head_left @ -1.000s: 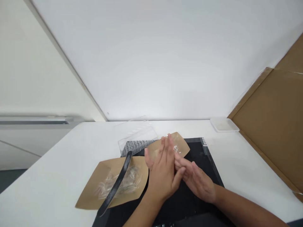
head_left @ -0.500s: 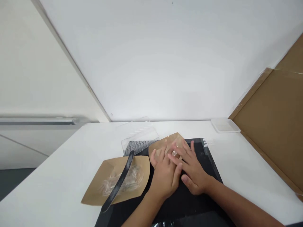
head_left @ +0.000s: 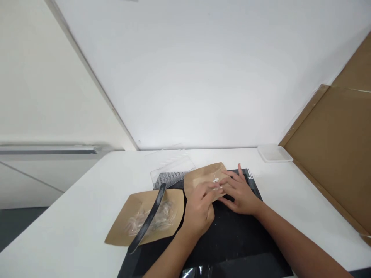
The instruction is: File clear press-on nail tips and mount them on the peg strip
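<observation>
My left hand [head_left: 199,208] is closed in a pinch over the near side of a small brown paper tray [head_left: 199,175]. A tiny white piece shows at its fingertips; its kind is too small to make out. Several small white pieces [head_left: 216,180] lie together in that tray. My right hand [head_left: 239,194] rests at the tray's right side, fingers spread and fingertips close to the left hand's. A larger brown paper tray [head_left: 118,227] to the left holds several clear plastic pieces [head_left: 153,220]. Across it lies a dark curved nail file [head_left: 147,220].
A black mat [head_left: 232,239] lies under the hands and trays. Behind the trays are a clear plastic sheet or box [head_left: 174,168] and a patterned grey piece [head_left: 168,179]. A translucent lid or shallow box [head_left: 274,153] sits by the wall. Cardboard [head_left: 333,154] stands at right.
My hands have moved out of their overlap above the small tray, uncovering the white pieces. The left fingers have closed into a pinch; the right hand has shifted slightly up and right.
</observation>
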